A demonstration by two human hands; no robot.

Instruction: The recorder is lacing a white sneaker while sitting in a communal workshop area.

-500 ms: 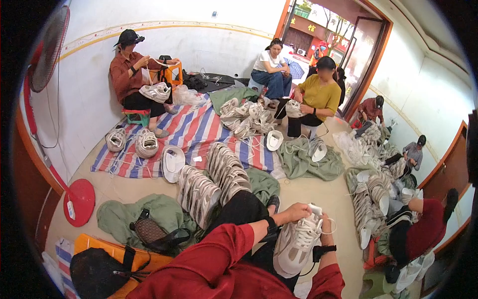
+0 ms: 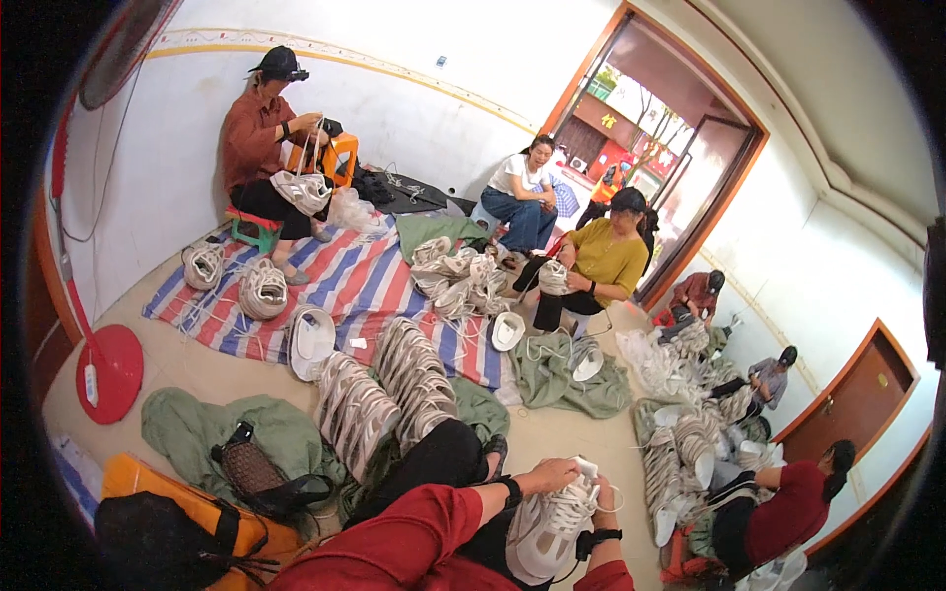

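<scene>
Both hands are closed on the white sneaker [image 2: 548, 530] held over the lap at the lower edge: left hand [image 2: 548, 477] grips its top by the laces, right hand [image 2: 601, 504] clasps the far side, wrist strapped in black. Against the view half a second ago the hold and the shoe's place are unchanged — only the fingers sit slightly differently at the laces, so the lacing work appears to be continuing, not finished.

Largest surroundings first: the red, white and blue striped sheet [image 2: 345, 281] carries rows of stacked sneakers [image 2: 379, 394]; green cloth [image 2: 212, 428] lies nearer — a woven dark bag [image 2: 251, 468] on it. An orange box [image 2: 133, 478] sits at lower left. A round red fan base [image 2: 108, 374] stands by the wall.
</scene>
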